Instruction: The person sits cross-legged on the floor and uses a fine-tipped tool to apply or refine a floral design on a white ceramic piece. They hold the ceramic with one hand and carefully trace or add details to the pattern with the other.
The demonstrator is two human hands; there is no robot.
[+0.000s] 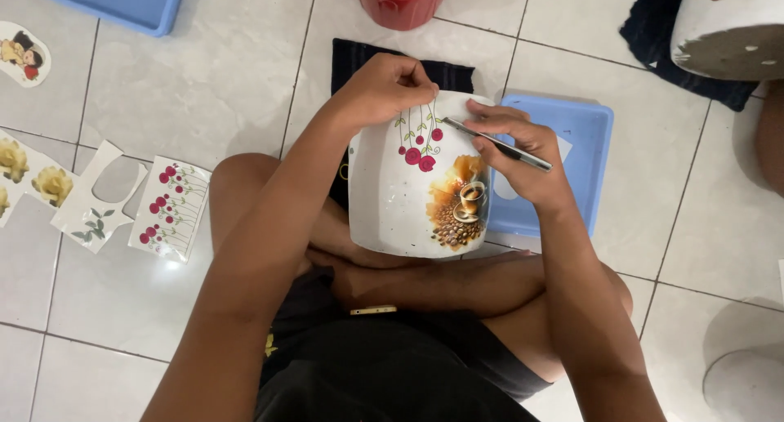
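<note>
The left hand (384, 87) presses closed on a glossy white pot (392, 201); the right hand (514, 156) grips a thin metal tool (498, 144). Paper decal sheets (167, 208) lie on the tiles.

Floor (204, 87): pale glossy square tiles with dark grout lines, soft light reflecting off the surface. A blue plastic tray (122, 1) sits at the upper left, a red bucket (402, 4) at top centre. 1 dark cloth (351, 54) lies flat on the tiles; another dark cloth (649, 26) lies at upper right. Printed paper sheets (167, 209) rest along the left.
</note>
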